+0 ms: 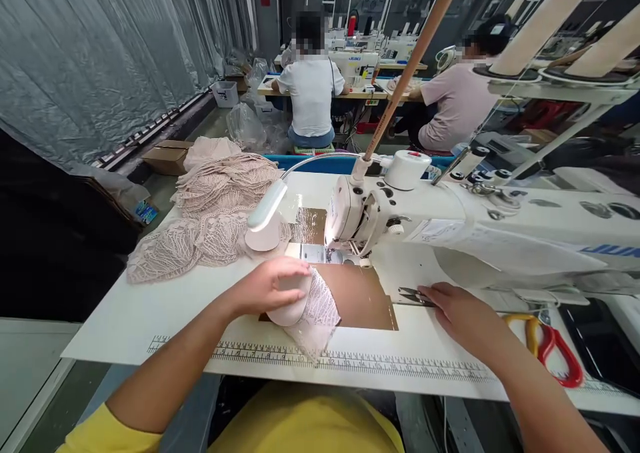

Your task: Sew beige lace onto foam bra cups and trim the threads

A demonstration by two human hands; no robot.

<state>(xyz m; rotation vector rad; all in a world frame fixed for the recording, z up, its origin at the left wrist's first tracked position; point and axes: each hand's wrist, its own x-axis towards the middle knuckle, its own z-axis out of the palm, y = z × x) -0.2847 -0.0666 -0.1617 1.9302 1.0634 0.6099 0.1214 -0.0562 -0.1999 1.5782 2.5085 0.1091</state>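
Note:
My left hand (278,285) is curled over a pale padded bra cup (290,311), with fingers and thumb on its rounded side. White lace (320,301) spreads from the cup to the right, and its lower point reaches the printed ruler. At the right, my right hand (457,313) has its fingertips closed on the handle end of small dark thread snips (414,296). The snips lie low over the table, blades pointing left. Just behind the lace piece stands the sewing machine head (350,213), its needle area above a metal plate (313,253).
A heap of beige lace pieces (225,186) covers the table's left back. A lamp (267,205) on a bent neck hangs beside the machine. Red-and-yellow-handled scissors (555,353) lie at the right. Two people sit at machines farther back. A ruler (400,363) runs along the front edge.

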